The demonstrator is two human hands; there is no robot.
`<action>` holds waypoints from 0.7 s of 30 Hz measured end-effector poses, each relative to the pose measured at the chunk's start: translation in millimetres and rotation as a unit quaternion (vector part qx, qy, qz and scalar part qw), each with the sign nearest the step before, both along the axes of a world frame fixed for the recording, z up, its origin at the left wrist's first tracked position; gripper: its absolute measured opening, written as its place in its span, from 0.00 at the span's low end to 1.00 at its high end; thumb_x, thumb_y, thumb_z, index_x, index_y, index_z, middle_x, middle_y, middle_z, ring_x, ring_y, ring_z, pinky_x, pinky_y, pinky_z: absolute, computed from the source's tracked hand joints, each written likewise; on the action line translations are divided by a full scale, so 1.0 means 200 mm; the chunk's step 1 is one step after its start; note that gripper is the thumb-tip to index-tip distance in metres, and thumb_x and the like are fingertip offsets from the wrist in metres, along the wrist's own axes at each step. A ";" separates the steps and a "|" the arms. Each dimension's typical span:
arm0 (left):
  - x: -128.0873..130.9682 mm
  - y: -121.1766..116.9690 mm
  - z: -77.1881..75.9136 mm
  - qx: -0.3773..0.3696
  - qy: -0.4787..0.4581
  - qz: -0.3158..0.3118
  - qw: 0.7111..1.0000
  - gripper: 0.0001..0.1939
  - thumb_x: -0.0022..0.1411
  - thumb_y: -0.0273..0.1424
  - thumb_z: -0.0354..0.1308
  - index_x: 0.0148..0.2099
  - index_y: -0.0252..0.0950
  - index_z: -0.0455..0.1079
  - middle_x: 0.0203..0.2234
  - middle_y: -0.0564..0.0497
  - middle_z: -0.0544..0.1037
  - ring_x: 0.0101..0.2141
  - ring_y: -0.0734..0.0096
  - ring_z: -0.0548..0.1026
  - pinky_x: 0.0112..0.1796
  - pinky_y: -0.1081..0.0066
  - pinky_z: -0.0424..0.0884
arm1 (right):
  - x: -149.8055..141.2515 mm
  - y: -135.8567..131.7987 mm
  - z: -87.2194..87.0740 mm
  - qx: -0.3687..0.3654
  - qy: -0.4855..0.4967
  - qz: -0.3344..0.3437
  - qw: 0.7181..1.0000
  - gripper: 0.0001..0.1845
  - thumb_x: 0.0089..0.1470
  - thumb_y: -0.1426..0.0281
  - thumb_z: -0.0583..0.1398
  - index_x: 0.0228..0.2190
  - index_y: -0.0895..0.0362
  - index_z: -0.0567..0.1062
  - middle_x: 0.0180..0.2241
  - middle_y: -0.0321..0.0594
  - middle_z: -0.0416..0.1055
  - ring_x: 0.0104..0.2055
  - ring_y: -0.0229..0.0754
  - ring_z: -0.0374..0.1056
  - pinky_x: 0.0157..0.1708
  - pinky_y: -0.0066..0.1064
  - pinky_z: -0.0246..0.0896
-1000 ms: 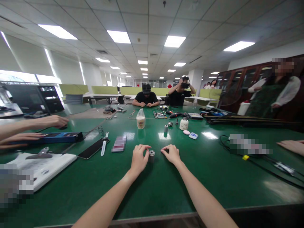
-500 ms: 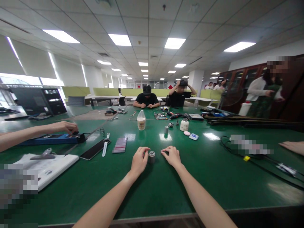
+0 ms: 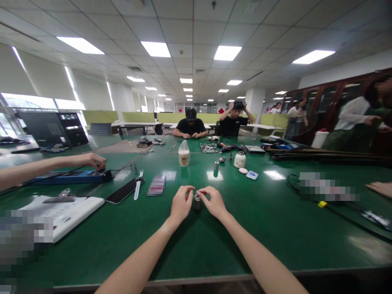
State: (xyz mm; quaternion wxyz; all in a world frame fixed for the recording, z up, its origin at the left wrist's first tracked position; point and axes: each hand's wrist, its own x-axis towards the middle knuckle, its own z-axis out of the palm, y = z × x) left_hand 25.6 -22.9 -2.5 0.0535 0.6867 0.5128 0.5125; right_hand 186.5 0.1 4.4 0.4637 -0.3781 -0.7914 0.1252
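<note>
A small grey metal cylinder [image 3: 197,203] with a ring-shaped top stands upright on the green table [image 3: 196,253], between my two hands. Close against its left side is my left hand [image 3: 181,203], its fingers loosely curved and the thumb apart from the index finger. My right hand [image 3: 215,203] has thumb and index fingertips at the cylinder's top edge, in a loose pinch that partly covers the top. Farther back stands a second, similar cylinder [image 3: 216,168], with no hand on it.
Beyond are a bagged cup [image 3: 183,157], a white jar [image 3: 239,159], a pink oval item [image 3: 243,170] and a blue-white case [image 3: 252,175]. Left lie a phone [image 3: 123,192], a watch [image 3: 138,185] and a clipboard [image 3: 76,216]. Another person's hand [image 3: 96,161] touches a blue device.
My right hand has moved left, from apart to the cylinder's top. My left hand stays beside it. At right, a standing person has shifted farther right.
</note>
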 end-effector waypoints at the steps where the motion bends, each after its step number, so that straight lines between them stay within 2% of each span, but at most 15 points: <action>1: 0.00 0.00 0.00 -0.001 0.000 -0.001 1.000 0.11 0.65 0.33 0.48 0.43 0.37 0.71 0.34 0.50 0.74 0.28 0.72 0.70 0.33 0.70 0.67 | -0.01 -0.01 0.00 -0.002 -0.004 -0.001 1.000 0.09 0.57 0.65 0.58 0.35 0.53 0.78 0.34 0.38 0.74 0.38 0.40 0.68 0.42 0.33 0.60; 14: 0.01 -0.01 0.02 0.001 0.006 0.001 1.000 0.11 0.64 0.33 0.49 0.43 0.38 0.71 0.34 0.51 0.72 0.26 0.74 0.68 0.32 0.71 0.67 | -0.01 -0.03 0.01 -0.011 -0.028 0.018 0.999 0.08 0.58 0.67 0.57 0.35 0.52 0.76 0.34 0.36 0.72 0.35 0.38 0.68 0.40 0.31 0.60; 21: 0.00 0.00 0.01 -0.018 0.004 0.004 1.000 0.12 0.64 0.33 0.50 0.47 0.38 0.69 0.35 0.50 0.71 0.25 0.75 0.68 0.33 0.70 0.67 | 0.00 -0.04 0.02 -0.041 -0.022 0.022 0.999 0.09 0.58 0.66 0.56 0.36 0.52 0.77 0.35 0.36 0.72 0.33 0.36 0.69 0.39 0.29 0.62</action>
